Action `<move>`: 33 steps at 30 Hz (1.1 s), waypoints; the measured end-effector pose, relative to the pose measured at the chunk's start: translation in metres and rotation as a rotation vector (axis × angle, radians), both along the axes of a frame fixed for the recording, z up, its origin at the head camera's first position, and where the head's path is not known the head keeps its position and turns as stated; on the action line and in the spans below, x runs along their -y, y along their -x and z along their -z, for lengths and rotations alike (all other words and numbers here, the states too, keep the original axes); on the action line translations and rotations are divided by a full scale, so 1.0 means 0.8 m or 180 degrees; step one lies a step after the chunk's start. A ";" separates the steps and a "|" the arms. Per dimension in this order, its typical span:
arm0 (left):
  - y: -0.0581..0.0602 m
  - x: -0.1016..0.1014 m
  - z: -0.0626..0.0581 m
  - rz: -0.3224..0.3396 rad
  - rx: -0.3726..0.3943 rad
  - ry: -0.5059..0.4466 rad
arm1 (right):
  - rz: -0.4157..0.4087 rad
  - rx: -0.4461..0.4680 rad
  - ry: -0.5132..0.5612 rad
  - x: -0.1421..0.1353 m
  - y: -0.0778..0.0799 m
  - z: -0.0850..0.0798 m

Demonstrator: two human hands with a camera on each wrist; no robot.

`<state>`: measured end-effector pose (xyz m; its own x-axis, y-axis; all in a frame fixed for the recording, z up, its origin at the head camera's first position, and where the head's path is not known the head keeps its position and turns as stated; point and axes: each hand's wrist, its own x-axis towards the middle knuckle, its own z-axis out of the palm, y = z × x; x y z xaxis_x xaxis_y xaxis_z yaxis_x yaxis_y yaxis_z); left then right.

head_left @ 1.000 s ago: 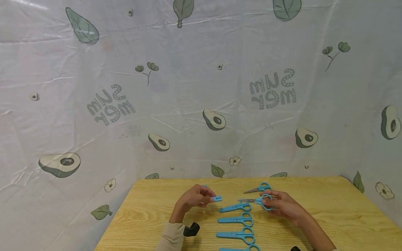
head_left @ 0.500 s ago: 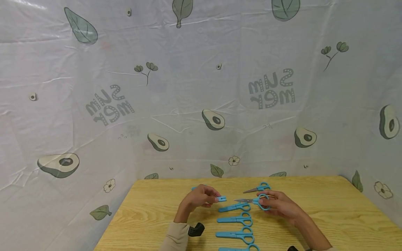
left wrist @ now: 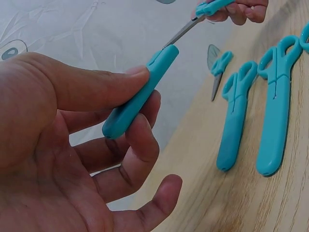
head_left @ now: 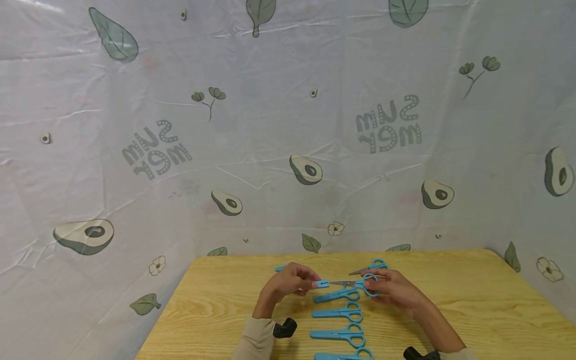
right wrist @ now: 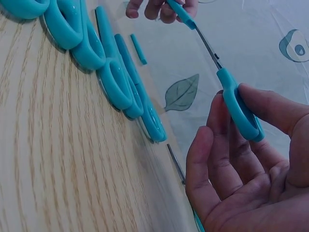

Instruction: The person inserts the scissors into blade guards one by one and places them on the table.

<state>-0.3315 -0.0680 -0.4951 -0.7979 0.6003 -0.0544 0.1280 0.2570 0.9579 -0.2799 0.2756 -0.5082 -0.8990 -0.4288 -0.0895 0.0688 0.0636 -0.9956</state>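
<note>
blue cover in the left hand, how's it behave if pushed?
The cover is probably stiff: pinched by the left hand, it shows no bend. Likely light, given its slim, plastic look. Its smooth sides might slip.

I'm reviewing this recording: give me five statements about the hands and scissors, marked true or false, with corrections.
1. The left hand holds a sheath. True.
2. The right hand holds scissors by their handles. True.
3. Sheathed scissors lie in a row on the table. True.
4. The held scissors are fully sheathed. False: their blades show bare.
5. Every pair on the table is sheathed. False: the farthest pair has bare blades.
</note>
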 end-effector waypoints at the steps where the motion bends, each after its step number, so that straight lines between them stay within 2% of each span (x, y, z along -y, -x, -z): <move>1: 0.000 0.000 -0.001 -0.0015 -0.0001 0.0002 | 0.0010 0.0001 -0.0005 0.000 0.001 -0.001; 10: -0.001 -0.002 -0.003 -0.0124 -0.0041 0.0042 | 0.0036 -0.0001 -0.0014 0.000 0.001 -0.003; 20: 0.001 -0.009 -0.004 0.0054 -0.0035 -0.0031 | 0.0024 0.0004 -0.0009 0.001 0.002 0.000; 33: -0.003 -0.025 -0.003 0.0016 0.0009 -0.0049 | 0.0069 0.0001 -0.0027 0.011 0.006 -0.001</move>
